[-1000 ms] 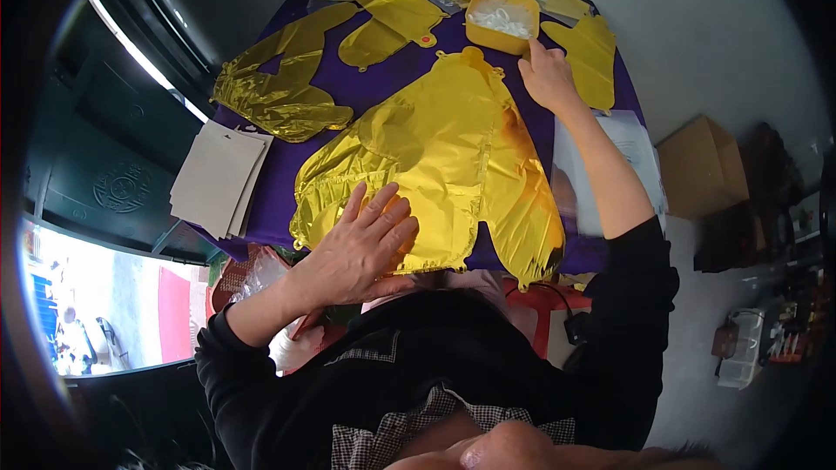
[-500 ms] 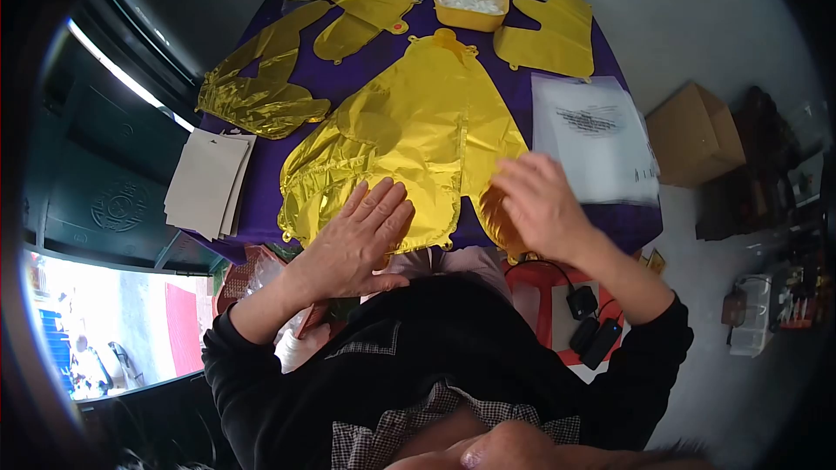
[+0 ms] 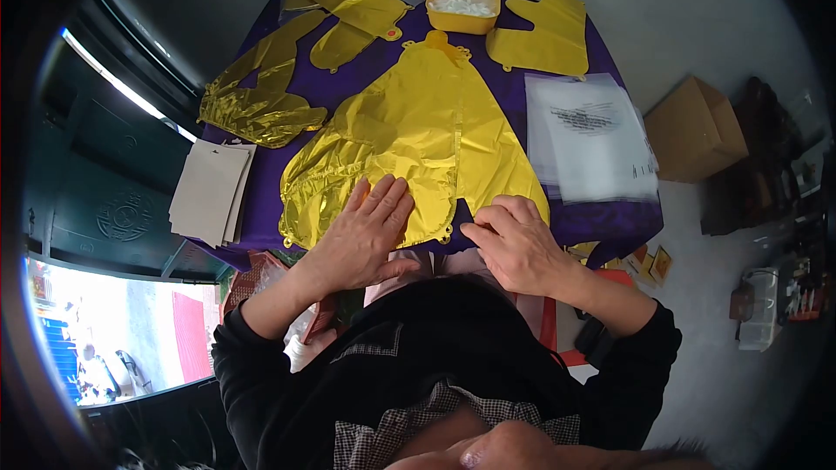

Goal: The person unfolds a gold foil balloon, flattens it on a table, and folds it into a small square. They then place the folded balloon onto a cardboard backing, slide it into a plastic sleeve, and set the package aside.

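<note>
Gold foil balloon [image 3: 427, 135] lies flat under both hands.

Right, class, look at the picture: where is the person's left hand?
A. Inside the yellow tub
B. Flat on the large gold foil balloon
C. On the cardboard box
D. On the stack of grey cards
B: the left hand lies palm down with its fingers spread on the near part of the large gold foil balloon.
</note>
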`<action>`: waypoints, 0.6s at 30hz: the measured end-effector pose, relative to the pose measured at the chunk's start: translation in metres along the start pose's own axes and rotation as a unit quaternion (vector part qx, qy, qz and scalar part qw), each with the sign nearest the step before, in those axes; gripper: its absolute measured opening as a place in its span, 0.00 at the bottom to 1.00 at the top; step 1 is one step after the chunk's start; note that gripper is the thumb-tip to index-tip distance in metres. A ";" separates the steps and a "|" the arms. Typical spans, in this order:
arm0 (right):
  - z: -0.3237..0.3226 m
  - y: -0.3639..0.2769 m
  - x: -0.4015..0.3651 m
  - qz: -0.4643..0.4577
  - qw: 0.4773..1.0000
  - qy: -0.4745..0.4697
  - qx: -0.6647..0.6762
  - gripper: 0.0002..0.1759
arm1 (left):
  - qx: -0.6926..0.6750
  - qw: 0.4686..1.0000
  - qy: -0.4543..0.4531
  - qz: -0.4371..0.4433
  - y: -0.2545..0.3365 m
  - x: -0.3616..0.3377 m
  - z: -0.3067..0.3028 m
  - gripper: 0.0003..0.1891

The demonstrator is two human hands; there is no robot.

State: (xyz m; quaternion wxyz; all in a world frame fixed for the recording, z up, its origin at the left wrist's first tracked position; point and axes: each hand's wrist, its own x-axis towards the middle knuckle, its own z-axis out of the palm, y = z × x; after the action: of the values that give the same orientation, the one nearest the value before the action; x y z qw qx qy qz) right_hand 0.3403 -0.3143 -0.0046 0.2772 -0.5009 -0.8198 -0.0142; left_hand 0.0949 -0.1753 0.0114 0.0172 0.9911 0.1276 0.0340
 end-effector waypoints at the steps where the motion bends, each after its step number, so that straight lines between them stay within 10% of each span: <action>1: -0.001 0.000 0.000 -0.001 1.000 0.001 -0.001 0.20 | 0.000 1.000 0.004 0.002 0.000 0.001 0.000 0.46; 18: -0.014 0.002 0.001 0.042 0.999 -0.007 0.027 0.23 | -0.008 1.000 0.025 -0.003 -0.003 0.001 0.006 0.45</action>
State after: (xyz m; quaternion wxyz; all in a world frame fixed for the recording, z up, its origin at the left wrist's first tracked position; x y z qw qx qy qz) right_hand 0.3484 -0.3170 0.0073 0.2856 -0.5272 -0.8000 0.0231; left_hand 0.0953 -0.1721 0.0057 0.0223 0.9894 0.1305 0.0595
